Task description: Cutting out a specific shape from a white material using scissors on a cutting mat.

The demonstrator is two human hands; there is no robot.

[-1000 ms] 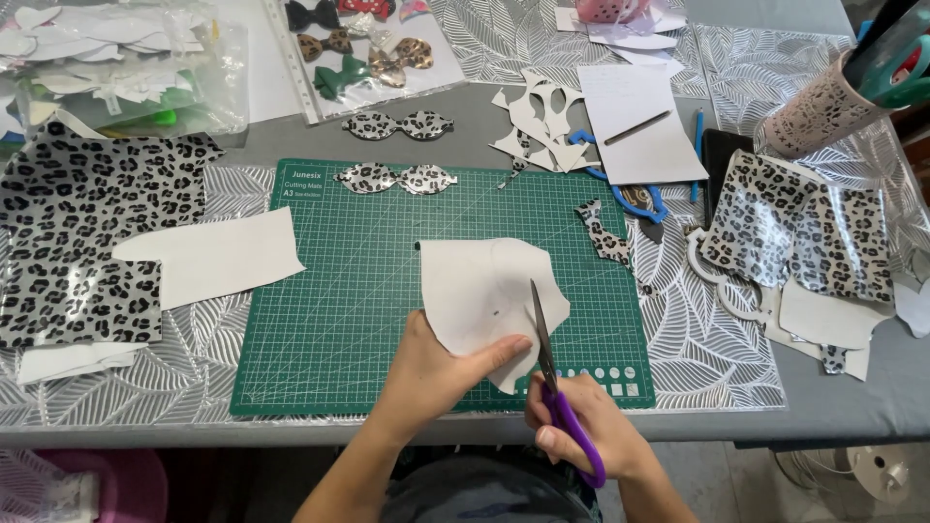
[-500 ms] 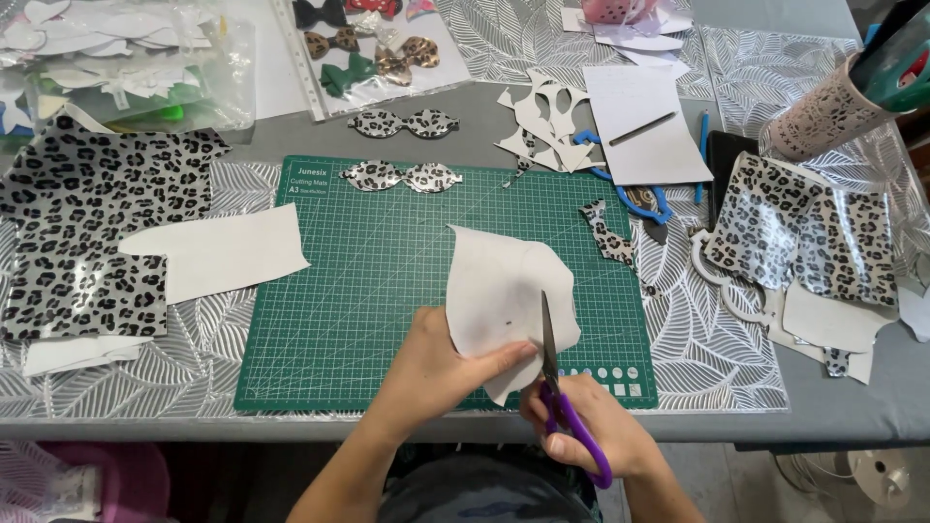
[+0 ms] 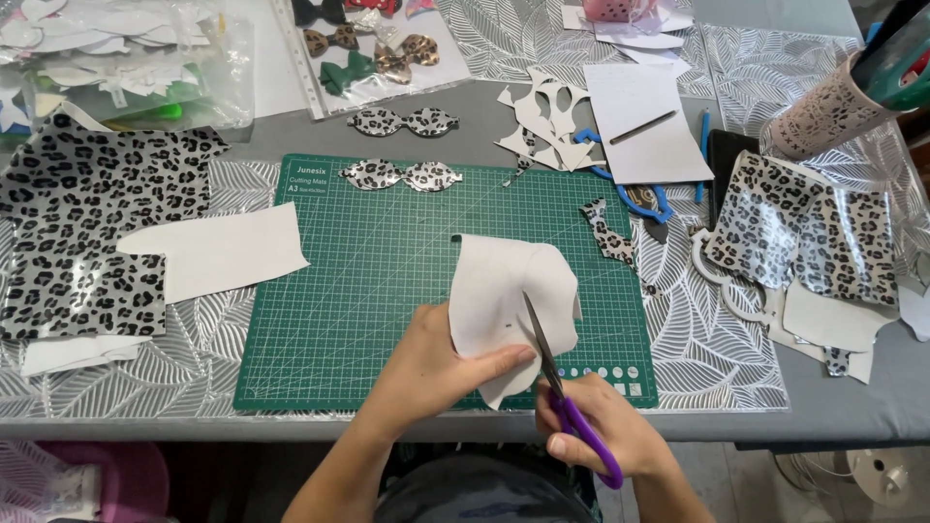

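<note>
Over the green cutting mat, near its front edge, we hold a white sheet with the scissors biting into its lower edge. If the floppy sheet sags or twists, we judge the cut could wander. Our left hand pinches the sheet, thumb close beside the blades; our right hand is closed around the purple handles. Leopard-print pieces lie beyond.

Open green cutting mat left of the white sheet; leopard-print bow pieces along its far edge.
</note>
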